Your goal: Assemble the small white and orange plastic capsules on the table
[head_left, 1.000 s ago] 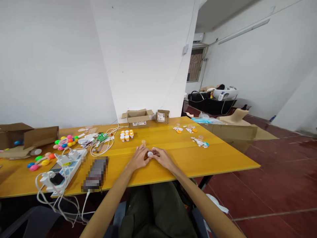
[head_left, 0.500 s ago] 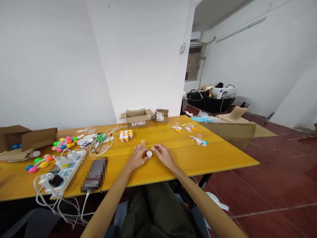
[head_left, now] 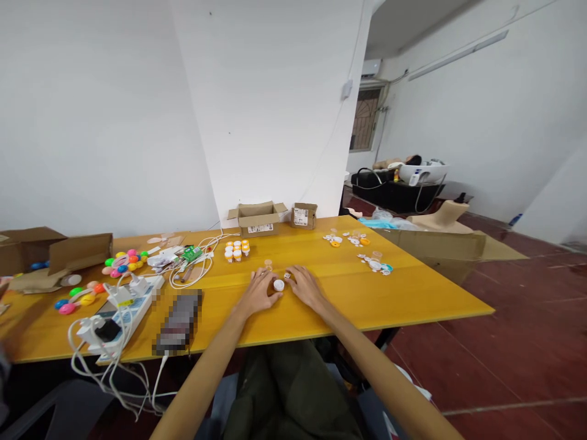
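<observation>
My left hand (head_left: 260, 293) rests at the near middle of the table, its thumb and fingers closed round a small round white plastic piece (head_left: 279, 285). To the right of it, my right hand (head_left: 303, 285) pinches a tiny white part with dark openings (head_left: 287, 275) between thumb and fingertips. A clear plastic ring or cup (head_left: 268, 264) lies just beyond my left fingers. Further back stands a cluster of small white-and-orange capped pieces (head_left: 236, 249). Small loose white, orange and teal parts (head_left: 376, 265) lie in groups to the right.
Two cardboard boxes (head_left: 257, 221) stand against the wall. A power strip (head_left: 132, 311) with tangled white cables and a blurred dark phone-like object (head_left: 178, 321) lie at left, near colourful ball toys (head_left: 123, 263). The yellow table (head_left: 413, 299) ends at right above a red floor.
The view has shifted slightly left, so the scene sits further right. My right hand with the tiny part has moved a little away from the white piece in my left hand.
</observation>
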A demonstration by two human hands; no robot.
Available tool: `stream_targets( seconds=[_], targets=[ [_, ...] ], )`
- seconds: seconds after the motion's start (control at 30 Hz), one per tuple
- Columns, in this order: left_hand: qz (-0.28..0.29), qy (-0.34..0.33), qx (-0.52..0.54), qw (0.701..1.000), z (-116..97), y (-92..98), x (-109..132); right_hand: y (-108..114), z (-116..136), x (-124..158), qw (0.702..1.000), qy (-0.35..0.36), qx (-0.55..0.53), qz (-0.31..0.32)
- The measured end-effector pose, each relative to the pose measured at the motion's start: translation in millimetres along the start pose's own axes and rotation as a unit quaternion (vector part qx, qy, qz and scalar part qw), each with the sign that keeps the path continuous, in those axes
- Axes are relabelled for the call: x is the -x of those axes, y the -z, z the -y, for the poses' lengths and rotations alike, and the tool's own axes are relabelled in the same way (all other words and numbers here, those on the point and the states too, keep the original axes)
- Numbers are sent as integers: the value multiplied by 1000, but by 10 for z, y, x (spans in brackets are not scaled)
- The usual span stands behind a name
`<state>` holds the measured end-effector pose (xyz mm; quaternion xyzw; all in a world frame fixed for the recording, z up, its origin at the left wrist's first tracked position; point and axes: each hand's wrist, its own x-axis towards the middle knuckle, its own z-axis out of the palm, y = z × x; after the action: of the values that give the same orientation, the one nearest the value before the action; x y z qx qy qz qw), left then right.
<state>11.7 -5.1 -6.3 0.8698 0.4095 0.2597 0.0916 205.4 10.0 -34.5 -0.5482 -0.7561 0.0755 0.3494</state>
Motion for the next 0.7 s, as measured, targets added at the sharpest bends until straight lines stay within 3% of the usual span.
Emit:
stream_targets(
  seconds=[0.2,0.37,0.5,0.7],
  targets=[
    [-56,-6,15,998,41,51,0,69,36,-40,999,6,33,23],
    [-107,45,-4,993,184,130,8,34,2,-66,999,13,37,15],
    [-106,81,-13,991,280,141,18,10,-4,-92,998,25,51,15],
    [-71,77,0,994,357,109,26,3,3,-83,997,52,63,12]
  ],
)
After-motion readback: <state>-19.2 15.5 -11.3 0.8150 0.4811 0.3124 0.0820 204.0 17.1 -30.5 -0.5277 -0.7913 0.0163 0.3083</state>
